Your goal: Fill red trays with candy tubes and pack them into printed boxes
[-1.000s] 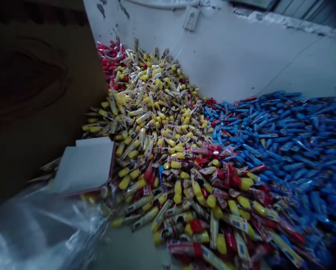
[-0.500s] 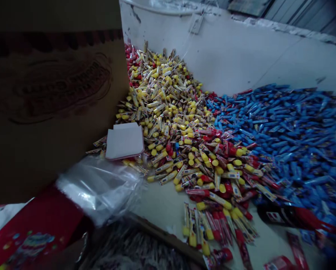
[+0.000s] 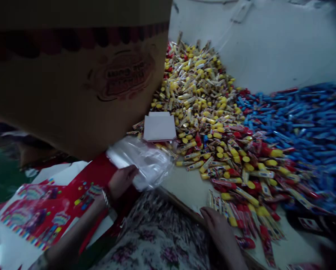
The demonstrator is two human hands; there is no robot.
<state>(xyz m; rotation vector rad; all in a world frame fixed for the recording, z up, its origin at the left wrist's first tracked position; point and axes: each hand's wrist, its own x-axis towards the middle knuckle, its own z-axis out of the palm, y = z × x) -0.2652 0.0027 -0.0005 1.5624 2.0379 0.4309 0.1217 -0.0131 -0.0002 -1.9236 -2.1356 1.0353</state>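
Observation:
My left hand (image 3: 124, 180), with a bracelet at the wrist, reaches over red printed card to a stack of clear plastic bags (image 3: 142, 159). Its fingers are drawn together at the near edge of a bag; the exact grip is blurred. My right hand (image 3: 217, 225) rests by the table's front edge, loosely open and apparently holding nothing. Just beyond it, slim wrapped tubes with yellow and red caps (image 3: 242, 215) lie side by side in a row. A small white card box (image 3: 160, 126) sits behind the bags.
A large brown carton (image 3: 72, 86) fills the upper left. Loose yellow-capped tubes (image 3: 197, 90) are heaped against the wall, with blue tubes (image 3: 305, 131) piled at right. Red printed sheets (image 3: 41, 206) lie at lower left. A dark bottle-like object (image 3: 308, 224) lies at right.
Both hands have come into view, the left at the plastic bags and the right at the table edge. The view has swung left and down, so the piles appear farther right.

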